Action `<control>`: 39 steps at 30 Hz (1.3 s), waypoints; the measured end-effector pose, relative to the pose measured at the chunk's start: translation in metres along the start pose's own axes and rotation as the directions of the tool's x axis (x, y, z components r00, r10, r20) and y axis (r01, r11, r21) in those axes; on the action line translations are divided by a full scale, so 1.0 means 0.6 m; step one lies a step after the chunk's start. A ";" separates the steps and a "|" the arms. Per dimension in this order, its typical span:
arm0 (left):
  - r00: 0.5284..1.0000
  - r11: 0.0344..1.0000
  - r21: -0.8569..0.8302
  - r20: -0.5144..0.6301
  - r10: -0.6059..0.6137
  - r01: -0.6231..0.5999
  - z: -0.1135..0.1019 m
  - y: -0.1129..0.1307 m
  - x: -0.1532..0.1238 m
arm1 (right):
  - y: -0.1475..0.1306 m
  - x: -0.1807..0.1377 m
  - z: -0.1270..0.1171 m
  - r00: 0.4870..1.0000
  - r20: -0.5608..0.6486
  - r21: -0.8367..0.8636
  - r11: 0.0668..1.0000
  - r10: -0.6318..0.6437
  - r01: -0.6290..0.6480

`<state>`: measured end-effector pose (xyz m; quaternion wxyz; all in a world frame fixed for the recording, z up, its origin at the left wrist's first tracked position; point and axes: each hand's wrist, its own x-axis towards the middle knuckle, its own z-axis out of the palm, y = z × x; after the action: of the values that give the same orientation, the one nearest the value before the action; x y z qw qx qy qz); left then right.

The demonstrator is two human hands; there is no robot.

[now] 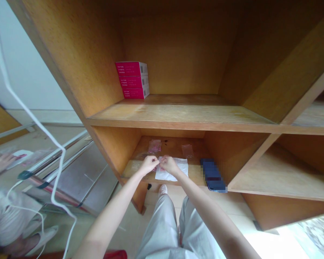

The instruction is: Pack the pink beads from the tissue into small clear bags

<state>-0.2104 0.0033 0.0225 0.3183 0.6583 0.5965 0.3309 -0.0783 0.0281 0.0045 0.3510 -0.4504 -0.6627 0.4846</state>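
My left hand [149,164] and my right hand [169,164] meet over the lower shelf, fingertips pinched close together. Something small and pinkish seems to show between and below them, but its kind is too small to make out. Under my right hand lies a white sheet [181,168], partly covered by it. Behind my left hand rests a transparent plastic bag with pink bits in it [154,146]. Another small transparent bag [187,151] lies behind the sheet, to the right.
A dark blue flat object [212,175], partly blurred out, lies right of the sheet. Three pink boxes [132,80] are stacked on the upper shelf [178,111]. A white cable [40,126] hangs at left, near another person's hand [1,163] and a metal-framed unit.
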 end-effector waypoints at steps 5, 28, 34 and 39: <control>0.992 0.960 0.280 -0.122 0.030 0.005 -0.012 0.011 0.002 | 0.009 0.003 -0.009 0.981 -0.086 -0.254 0.956 -0.173 0.147; 0.970 0.967 0.076 0.021 0.244 -0.245 -0.021 -0.026 -0.023 | -0.015 -0.008 -0.029 0.935 0.154 -0.288 0.891 -0.319 0.352; 0.972 0.973 0.025 0.061 0.227 -0.229 -0.005 -0.033 -0.022 | -0.008 -0.004 -0.024 0.973 0.167 0.047 0.987 -0.162 0.156; 0.968 0.968 -0.043 0.026 0.249 -0.248 -0.003 -0.024 -0.014 | -0.013 -0.003 -0.030 0.974 0.216 0.155 0.987 -0.069 0.036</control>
<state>-0.2208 -0.0038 0.0116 0.2967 0.7265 0.4976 0.3695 -0.0632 0.0312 0.0170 0.3207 -0.3484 -0.6709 0.5706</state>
